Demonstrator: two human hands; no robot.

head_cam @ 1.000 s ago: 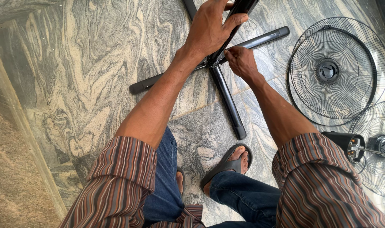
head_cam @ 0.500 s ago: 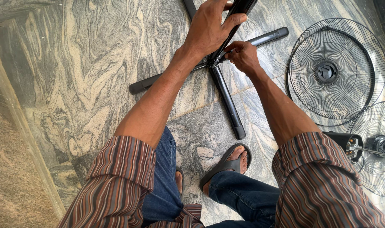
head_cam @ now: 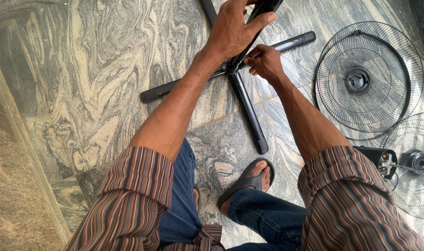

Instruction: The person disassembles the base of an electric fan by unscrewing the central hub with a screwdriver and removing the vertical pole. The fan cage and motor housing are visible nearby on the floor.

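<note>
A black cross-shaped fan base lies on the marbled stone floor. A black upright pole rises from its hub toward the camera. My left hand is wrapped around this pole above the hub. My right hand sits at the foot of the pole, its fingers pinched at the hub joint; what they grip is too small to see.
A black wire fan guard lies flat at the right. A second guard with the fan motor lies below it. My sandalled foot rests near the closest base leg. A stone step edge runs down the left.
My right hand has shifted slightly up and turned at the hub joint. The left hand keeps its hold on the pole. The view has drifted a little.
</note>
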